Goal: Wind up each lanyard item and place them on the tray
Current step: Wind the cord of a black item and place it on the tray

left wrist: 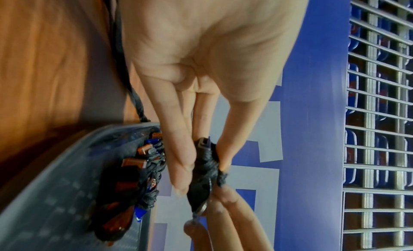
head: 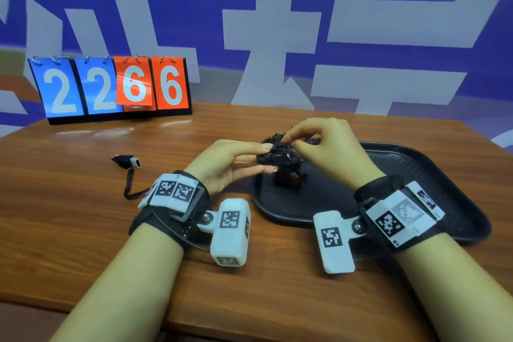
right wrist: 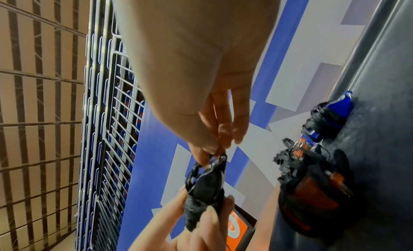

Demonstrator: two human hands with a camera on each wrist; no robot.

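Lanyard in hand: black wound-up lanyard bundle [head: 279, 154] sits between both hands, held up over the near-left corner of the tray, not resting on it
Left hand: left hand [head: 224, 166] grips the corded body of the bundle, thumb on one side and fingers [left wrist: 178, 159] on the other, closed round it pretty snug
Right hand: right hand [head: 330, 147] comes in from above, fingertips pinching the metal clip end [right wrist: 218, 162] at the top of the bundle, so narrow and holding
Tray: black tray [head: 416, 175] lies on the right part of the bench, under the right hand
Already on tray: pile of wound lanyards [right wrist: 310, 184] with black cord and orange and blue bits, lying near the tray's left edge, just below the held bundle in the head view
Loose lanyard: another black lanyard [head: 129, 172] lies unwound on the bench left of the left wrist, its white-tipped end pointing right, cord trailing toward the wrist strap
Bench: brown wood-grain bench [head: 83, 216]
Back of bench: flip scoreboard [head: 111, 87] reads 2 2 6 6, two blue cards then two orange, standing well apart from the hands
Wall: blue and white backdrop [head: 277, 8] behind everything
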